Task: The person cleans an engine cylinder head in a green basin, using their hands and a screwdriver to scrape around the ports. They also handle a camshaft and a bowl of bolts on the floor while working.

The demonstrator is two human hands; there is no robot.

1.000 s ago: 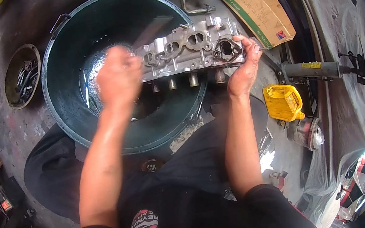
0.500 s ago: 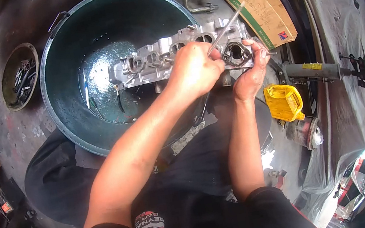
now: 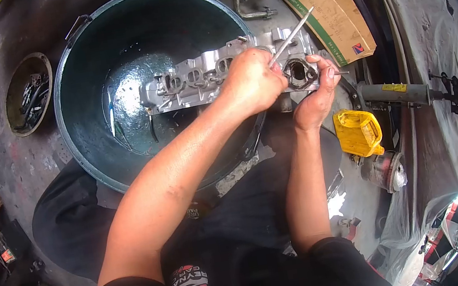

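My left hand is closed around a slim, pale metal rod, whose narrow tip points up and to the right. Its other end is hidden in the fist. Under that hand lies a long silver cylinder head with a row of oval ports, resting across the basin's right rim. My right hand, palm up, grips the cylinder head's right end, thumb and fingers beside a dark-edged port. A thin dark pin sticks out to the right beyond the fingers.
A large dark green basin holds wet, shiny liquid. Left of it is a small bowl of metal parts. A cardboard box, a yellow jug, a grey cylinder and plastic sheeting are on the right.
The view has shifted slightly. My left hand has moved a little to the right along the cylinder head with the rod. My right hand keeps its grip.
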